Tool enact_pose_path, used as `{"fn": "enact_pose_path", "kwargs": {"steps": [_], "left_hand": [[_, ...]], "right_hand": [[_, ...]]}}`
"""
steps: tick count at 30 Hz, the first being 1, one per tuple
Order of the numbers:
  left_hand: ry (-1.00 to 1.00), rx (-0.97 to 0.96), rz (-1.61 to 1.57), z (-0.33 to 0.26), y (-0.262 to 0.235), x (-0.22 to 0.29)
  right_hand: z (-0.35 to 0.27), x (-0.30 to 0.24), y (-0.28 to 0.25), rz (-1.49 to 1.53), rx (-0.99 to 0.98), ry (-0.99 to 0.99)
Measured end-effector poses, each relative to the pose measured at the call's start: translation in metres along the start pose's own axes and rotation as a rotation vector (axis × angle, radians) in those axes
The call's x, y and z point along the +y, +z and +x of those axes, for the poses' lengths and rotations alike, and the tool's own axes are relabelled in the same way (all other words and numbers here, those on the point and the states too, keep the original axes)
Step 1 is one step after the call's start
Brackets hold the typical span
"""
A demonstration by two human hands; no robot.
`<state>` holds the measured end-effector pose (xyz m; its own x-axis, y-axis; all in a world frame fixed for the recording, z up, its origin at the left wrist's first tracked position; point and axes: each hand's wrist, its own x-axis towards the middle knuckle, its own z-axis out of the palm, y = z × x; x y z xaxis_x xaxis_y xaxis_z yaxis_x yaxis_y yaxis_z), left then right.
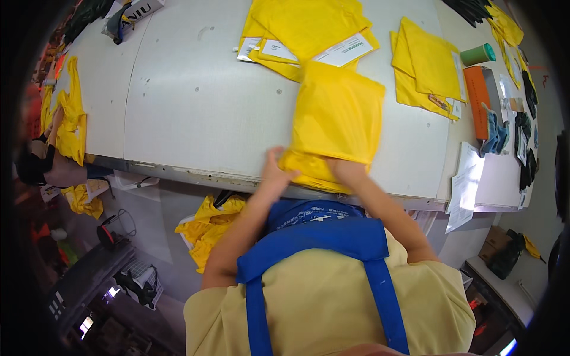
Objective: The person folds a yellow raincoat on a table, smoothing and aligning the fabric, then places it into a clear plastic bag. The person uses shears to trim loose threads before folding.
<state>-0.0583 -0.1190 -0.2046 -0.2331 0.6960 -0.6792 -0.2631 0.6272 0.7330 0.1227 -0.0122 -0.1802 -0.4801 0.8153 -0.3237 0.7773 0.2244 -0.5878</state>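
A folded yellow fabric piece [338, 113] lies at the table's near edge, right in front of me. My left hand [276, 173] is at its lower left corner, thumb toward the cloth and the other fingers apart from it along the edge, slightly blurred. The fingers of my right hand [349, 173] go in under the cloth's lower fold, so I cannot see what they grip. Just beyond the cloth is a pile of similar yellow folded pieces [309, 26] with white printed cards. A smaller yellow stack [430, 62] lies to the right.
Farther right are a green thread spool [478, 54], an orange box [478, 98] and paper sheets [464, 187] over the table edge. Loose yellow cloth [214, 228] hangs below the table at left. Another person's arm [54, 127] rests by yellow cloth at far left.
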Motion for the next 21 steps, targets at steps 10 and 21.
{"fn": "enact_pose_path", "kwargs": {"steps": [10, 21], "left_hand": [[0.879, -0.117, 0.723, 0.111, -0.02, 0.106], [0.318, -0.056, 0.578, 0.035, 0.026, 0.066]], "right_hand": [[0.078, -0.045, -0.063, -0.26, 0.26, -0.541], [0.064, 0.009, -0.067, 0.027, -0.163, -0.007]]}}
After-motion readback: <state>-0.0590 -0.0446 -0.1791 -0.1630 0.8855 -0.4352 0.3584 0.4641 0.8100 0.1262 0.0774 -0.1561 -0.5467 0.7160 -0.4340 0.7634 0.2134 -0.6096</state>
